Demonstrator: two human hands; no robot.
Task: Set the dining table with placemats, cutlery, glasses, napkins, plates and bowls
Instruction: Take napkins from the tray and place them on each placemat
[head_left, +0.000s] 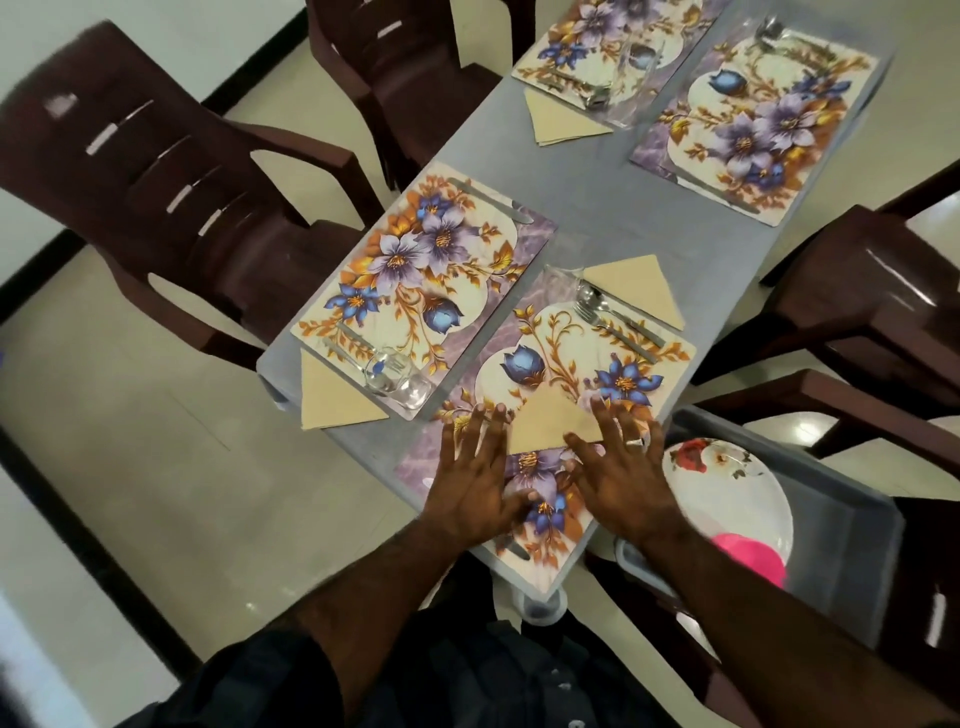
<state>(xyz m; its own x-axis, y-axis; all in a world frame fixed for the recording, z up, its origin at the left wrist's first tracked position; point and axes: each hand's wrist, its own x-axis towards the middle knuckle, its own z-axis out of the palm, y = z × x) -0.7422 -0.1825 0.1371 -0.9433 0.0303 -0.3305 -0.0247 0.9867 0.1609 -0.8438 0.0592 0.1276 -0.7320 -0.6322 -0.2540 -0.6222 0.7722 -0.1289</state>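
Note:
A tan folded napkin (545, 422) lies on the nearest floral placemat (561, 358). My left hand (475, 480) lies flat on the mat just left of it, fingers spread. My right hand (621, 470), also flat with spread fingers, presses the napkin's right edge. A spoon and fork (610, 319) lie at the far end of this mat beside another tan napkin (636, 288). The left placemat (423, 283) carries a knife (491, 200) and a glass (395, 379), with a napkin (335, 395) at its near corner. Two more placemats (758, 111) lie farther away with cutlery.
A grey tray (852, 525) at the right holds a white floral plate (727, 493) and a pink bowl (753, 561). Dark brown chairs (171, 171) ring the grey table (613, 192) on both sides. The floor is pale tile.

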